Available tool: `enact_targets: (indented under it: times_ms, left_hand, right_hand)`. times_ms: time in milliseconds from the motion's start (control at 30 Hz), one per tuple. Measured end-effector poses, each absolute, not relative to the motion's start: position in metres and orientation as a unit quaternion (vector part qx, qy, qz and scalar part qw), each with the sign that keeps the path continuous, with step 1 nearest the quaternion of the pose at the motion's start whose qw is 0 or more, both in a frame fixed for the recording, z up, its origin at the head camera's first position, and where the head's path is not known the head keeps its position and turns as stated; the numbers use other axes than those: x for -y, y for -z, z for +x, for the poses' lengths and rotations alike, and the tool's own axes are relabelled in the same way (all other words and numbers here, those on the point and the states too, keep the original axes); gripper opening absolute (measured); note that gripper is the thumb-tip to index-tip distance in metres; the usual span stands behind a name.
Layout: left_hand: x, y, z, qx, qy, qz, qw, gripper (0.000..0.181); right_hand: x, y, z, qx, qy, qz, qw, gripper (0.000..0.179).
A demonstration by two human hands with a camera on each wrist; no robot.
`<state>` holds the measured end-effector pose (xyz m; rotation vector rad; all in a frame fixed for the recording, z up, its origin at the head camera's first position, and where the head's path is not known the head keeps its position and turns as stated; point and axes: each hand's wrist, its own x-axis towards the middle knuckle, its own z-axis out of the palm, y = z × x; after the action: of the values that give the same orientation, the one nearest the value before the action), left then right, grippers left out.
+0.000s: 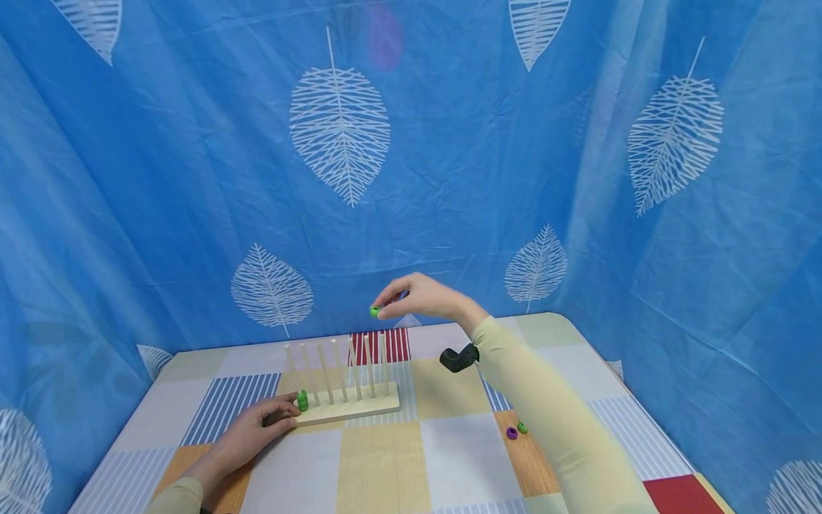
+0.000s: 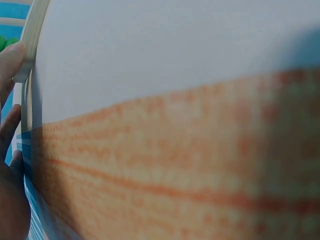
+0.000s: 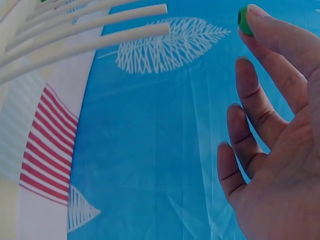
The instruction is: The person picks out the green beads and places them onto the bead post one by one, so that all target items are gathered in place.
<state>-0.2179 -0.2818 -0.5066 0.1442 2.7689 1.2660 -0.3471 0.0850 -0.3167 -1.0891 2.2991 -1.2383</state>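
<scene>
Between thumb and forefinger my right hand pinches a green bead, its hole showing, raised above the tops of the pegs. The other fingers of that hand are spread and lightly bent in the right wrist view. A wooden peg rack stands on the table, with several upright pegs in a row. Green beads are stacked on its leftmost peg. At that end my left hand grips the base, thumb in front. The left wrist view catches only part of this hand at its edge.
A purple bead and another green bead lie on the table under the right forearm. The patchwork tablecloth covers the table. Blue curtains with white leaves hang behind and at both sides. A black band hangs at the right wrist.
</scene>
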Motion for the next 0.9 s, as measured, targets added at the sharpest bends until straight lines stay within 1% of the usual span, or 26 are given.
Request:
enact_targets:
  times_ms: [400, 900]
  left_hand:
    - [0.283, 0.507, -0.218, -0.906, -0.419, 0.05, 0.047, 0.012]
    - [0.283, 0.507, -0.218, -0.908, -0.413, 0.052, 0.043, 0.013]
  right_hand:
    - [-0.054, 0.313, -0.345, -0.783, 0.436, -0.41, 0.169, 0.025]
    - [-0.017, 0.319, -0.341, -0.755, 0.426, -0.463, 0.183, 0.025]
